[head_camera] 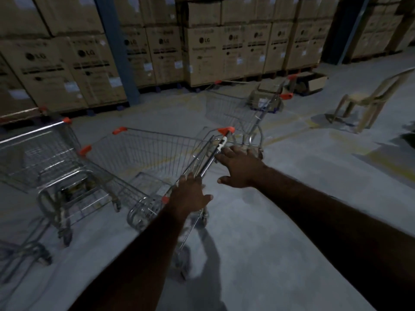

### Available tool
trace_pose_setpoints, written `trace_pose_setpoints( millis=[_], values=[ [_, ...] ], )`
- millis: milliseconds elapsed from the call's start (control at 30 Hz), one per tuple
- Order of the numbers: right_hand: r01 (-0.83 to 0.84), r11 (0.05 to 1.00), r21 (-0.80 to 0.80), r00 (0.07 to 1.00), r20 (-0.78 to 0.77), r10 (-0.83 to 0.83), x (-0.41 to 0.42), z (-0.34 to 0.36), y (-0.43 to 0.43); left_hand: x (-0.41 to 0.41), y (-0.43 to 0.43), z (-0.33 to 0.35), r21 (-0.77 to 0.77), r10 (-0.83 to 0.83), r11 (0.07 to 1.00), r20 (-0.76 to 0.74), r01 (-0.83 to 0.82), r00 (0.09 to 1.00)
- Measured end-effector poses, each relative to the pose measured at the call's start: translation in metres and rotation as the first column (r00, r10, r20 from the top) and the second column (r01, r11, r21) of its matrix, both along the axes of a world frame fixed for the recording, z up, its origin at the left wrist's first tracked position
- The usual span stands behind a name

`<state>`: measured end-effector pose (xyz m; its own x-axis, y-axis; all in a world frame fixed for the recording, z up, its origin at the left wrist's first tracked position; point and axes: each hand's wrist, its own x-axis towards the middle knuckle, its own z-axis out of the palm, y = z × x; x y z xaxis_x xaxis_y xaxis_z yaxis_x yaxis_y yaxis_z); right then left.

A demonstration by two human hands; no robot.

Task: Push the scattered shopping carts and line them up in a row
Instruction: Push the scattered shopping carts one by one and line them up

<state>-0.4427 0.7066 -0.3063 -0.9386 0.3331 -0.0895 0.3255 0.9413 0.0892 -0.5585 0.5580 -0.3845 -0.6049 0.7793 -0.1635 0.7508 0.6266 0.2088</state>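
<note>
left hand grips cart handle (fingers curled over it); right hand flat, fingers spread, at its far end.

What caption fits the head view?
Left hand grips the near cart's handle; open right hand reaches toward it; second cart alongside, stacked boxes behind.
</note>
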Motion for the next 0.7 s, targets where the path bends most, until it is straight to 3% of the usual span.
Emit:
trace_pose_setpoints(
  millis=[167, 267, 367, 467, 567, 700],
  values=[
    [-0.123, 0.992, -0.012, 0.992, 0.011, 0.123, -0.055, -0.022, 0.037, -0.028, 0.033, -0.017, -0.022, 0.175, 0.985, 0.101, -0.174, 0.979],
    [-0.162, 0.986, -0.029, 0.987, 0.014, 0.162, -0.088, -0.042, 0.049, -0.042, 0.043, -0.038, -0.078, 0.332, 0.943, 0.203, -0.323, 0.921],
    [-0.164, 0.984, -0.066, 0.984, 0.056, 0.168, -0.113, -0.063, 0.057, -0.049, 0.044, -0.057, -0.084, 0.434, 0.901, 0.180, -0.425, 0.883],
    [-0.200, 0.978, -0.056, 0.973, 0.103, 0.205, -0.124, -0.083, 0.064, -0.047, 0.040, -0.050, -0.112, 0.341, 0.938, 0.142, -0.327, 0.929],
    [-0.243, 0.967, -0.073, 0.969, 0.028, 0.246, -0.126, -0.097, 0.070, -0.050, 0.037, -0.049, -0.090, 0.317, 0.948, 0.191, -0.305, 0.929],
    [-0.211, 0.977, 0.013, 0.978, 0.011, 0.210, -0.128, -0.097, 0.061, -0.049, 0.034, -0.050, -0.044, 0.263, 0.965, 0.125, -0.259, 0.957]
  ],
)
